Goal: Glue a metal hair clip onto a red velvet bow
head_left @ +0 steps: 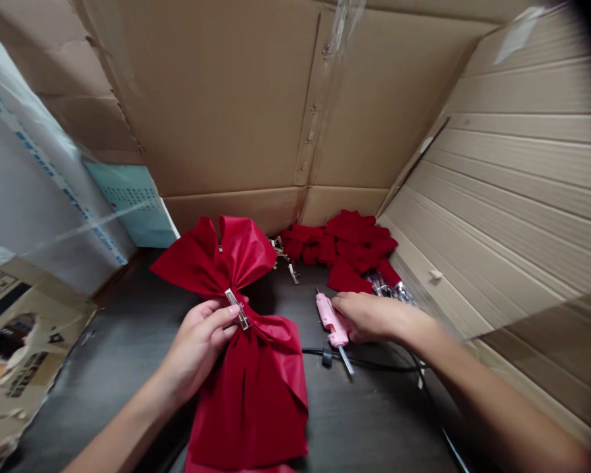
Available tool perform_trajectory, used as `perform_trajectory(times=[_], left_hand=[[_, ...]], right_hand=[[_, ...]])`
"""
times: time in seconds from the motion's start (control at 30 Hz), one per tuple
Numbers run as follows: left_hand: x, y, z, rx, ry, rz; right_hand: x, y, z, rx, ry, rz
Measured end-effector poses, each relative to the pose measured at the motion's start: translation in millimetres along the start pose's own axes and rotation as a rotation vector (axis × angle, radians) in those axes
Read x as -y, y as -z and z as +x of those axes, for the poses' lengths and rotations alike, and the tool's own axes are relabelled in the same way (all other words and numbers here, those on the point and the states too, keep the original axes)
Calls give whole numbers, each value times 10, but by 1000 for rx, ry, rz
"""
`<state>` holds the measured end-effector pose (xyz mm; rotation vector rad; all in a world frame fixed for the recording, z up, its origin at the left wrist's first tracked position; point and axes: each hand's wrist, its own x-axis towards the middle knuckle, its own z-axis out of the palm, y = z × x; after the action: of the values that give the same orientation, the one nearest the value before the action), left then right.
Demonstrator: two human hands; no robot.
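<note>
My left hand (204, 338) pinches the gathered middle of a large red fabric bow (256, 394). A metal hair clip (237, 309) lies across that middle, under my left thumb. The bow's loops fan out above my fingers, and its wide tails hang down toward the lower edge of the view. To the right, my right hand (369, 316) is closed round the handle of a pink glue gun (329, 318). The gun lies low over the tabletop with its metal nozzle pointing away and a clear glue stick projecting from its rear. My right fingertips are partly hidden.
Red fabric pieces (354, 243) are heaped at the back, with several loose metal clips (293, 272) beside them. Clear glue sticks (401, 291) lie by the heap. A black cable (374, 364) crosses the dark table (374, 420). Cardboard walls (236, 98) enclose the back and right.
</note>
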<state>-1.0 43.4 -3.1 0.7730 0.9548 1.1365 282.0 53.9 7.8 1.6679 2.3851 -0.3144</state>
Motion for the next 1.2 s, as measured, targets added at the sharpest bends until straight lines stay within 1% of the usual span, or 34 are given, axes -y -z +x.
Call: perform_trajectory(times=[0.1,0.17,0.23,0.3,0.37,0.4,0.43,0.47,0.5,0.6,0.67,0.87,0.97,1.2], left_hand=[[-6,-11,-8,-12,12,-18],[-2,-22,-18,1,18,1],[7,-34,-28,23,20,34],[17,-48,-38,36,13,64],[23,-62,-50,54,-2,90],[25,-68,-58,67,-11,101],[25,-73,-65,83,-22,112],[24,-77,-73,97,-32,119],[21,-81,-81,107,-39,123],[4,-84,-102,121,-39,107],[-12,-82,-110,135,-26,85],[-38,-78,-116,168,-5,17],[-26,-72,-113,194,-4,16],[1,-46,-112,199,-4,34]], right_hand=[[-50,86,-45,-38,51,28],[-119,193,-113,-116,93,65],[-184,327,-208,-238,112,105],[-209,453,-312,-445,142,180],[-166,530,-398,-602,253,268],[-117,545,-427,-662,315,318],[-53,545,-445,-692,380,352],[22,533,-454,-695,439,365],[103,513,-453,-658,498,366],[317,439,-420,-474,607,368],[397,396,-392,-418,656,340],[410,334,-352,-357,683,233],[409,330,-349,-338,681,229],[435,324,-346,-324,685,216]])
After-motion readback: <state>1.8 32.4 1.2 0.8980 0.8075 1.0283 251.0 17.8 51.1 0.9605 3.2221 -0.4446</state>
